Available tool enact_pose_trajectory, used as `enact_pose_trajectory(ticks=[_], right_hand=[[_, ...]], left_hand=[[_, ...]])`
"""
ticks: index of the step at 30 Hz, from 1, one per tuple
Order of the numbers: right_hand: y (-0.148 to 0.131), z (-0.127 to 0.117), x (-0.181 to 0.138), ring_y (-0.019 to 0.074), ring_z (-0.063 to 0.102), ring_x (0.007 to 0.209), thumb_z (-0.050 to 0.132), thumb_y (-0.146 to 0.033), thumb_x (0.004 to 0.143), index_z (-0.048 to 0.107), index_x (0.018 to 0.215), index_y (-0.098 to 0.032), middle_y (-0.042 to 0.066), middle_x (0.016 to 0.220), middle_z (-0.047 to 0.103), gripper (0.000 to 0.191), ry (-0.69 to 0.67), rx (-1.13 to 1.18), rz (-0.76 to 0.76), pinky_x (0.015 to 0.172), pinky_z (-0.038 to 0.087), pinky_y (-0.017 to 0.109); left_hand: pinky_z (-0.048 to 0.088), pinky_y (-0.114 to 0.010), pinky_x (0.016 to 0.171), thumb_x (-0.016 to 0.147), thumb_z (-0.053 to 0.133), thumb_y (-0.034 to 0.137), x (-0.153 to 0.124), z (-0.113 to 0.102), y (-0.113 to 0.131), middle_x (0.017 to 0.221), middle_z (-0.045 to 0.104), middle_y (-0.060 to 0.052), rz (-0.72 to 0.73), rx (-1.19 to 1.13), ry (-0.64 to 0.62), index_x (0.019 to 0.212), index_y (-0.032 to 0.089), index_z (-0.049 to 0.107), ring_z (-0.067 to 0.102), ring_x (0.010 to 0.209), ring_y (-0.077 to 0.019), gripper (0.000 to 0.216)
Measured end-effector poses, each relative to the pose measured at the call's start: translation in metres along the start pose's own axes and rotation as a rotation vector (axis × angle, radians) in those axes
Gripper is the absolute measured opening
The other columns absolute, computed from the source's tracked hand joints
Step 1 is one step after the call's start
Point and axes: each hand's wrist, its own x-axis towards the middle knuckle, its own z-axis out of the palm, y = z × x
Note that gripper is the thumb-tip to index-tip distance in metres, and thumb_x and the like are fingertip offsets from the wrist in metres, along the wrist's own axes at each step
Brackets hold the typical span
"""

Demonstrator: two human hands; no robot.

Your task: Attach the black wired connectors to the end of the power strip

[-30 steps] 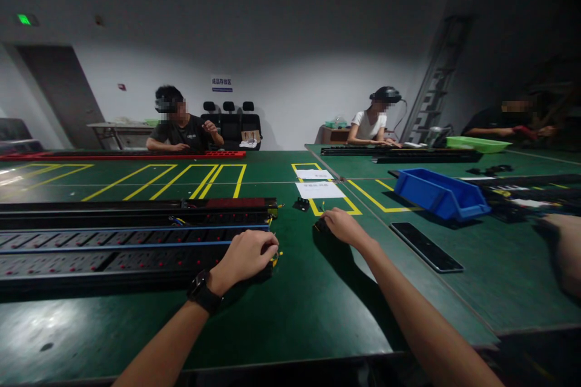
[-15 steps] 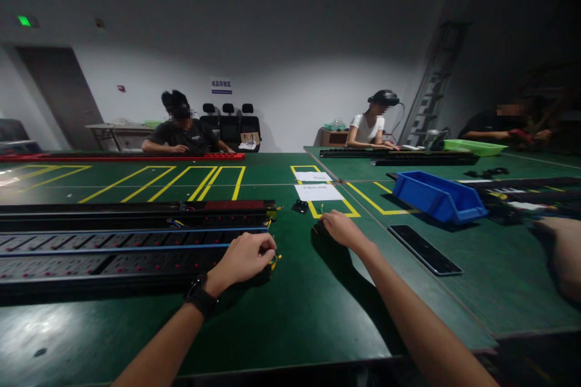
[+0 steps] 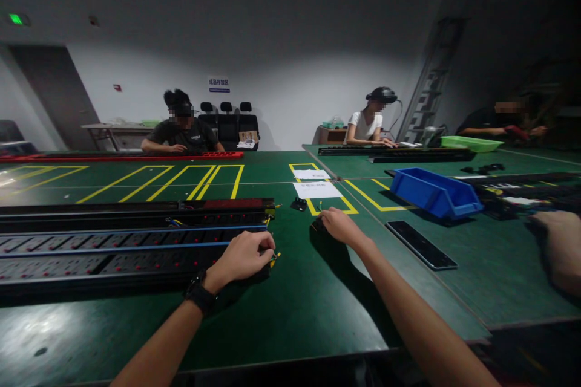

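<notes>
My left hand (image 3: 249,254) rests over the right end of a long black power strip (image 3: 158,263) lined with sockets and red switches. Its thumb and forefinger are pinched together at short yellow-tipped wires (image 3: 276,257) sticking out of that end. To the right, my right hand (image 3: 339,225) is closed on a small black part (image 3: 316,227) on the green table, and a green-yellow wire (image 3: 320,205) rises beside its fingers. The fingers hide most of this part. Another small black part (image 3: 298,204) lies just beyond.
More black strips (image 3: 136,208) lie behind the near one. Paper sheets (image 3: 316,190), a phone (image 3: 420,245) and a blue bin (image 3: 436,193) are on the table (image 3: 290,326). Another person's hand (image 3: 560,248) is at the right edge. Co-workers sit across the table.
The view has shifted slightly, so the scene sits a little further left. Both hands keep nearly the same pose and place.
</notes>
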Motion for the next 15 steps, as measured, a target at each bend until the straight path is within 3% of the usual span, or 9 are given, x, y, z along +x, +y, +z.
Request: enact_pose_trajectory(ticks=[15], right_hand=[[0.0040, 0.0042, 0.0027, 0.0221, 0.065, 0.102, 0.035, -0.020, 0.105, 0.071, 0.120, -0.013, 0.016, 0.112, 0.069, 0.040, 0.011, -0.035, -0.015, 0.090, 0.044, 0.028]], left_hand=[[0.043, -0.025, 0.067, 0.089, 0.058, 0.032, 0.0001, -0.0024, 0.0017, 0.089, 0.076, -0.001, 0.011, -0.012, -0.039, 0.089, 0.022, 0.073, 0.067, 0.078, -0.0166, 0.017]])
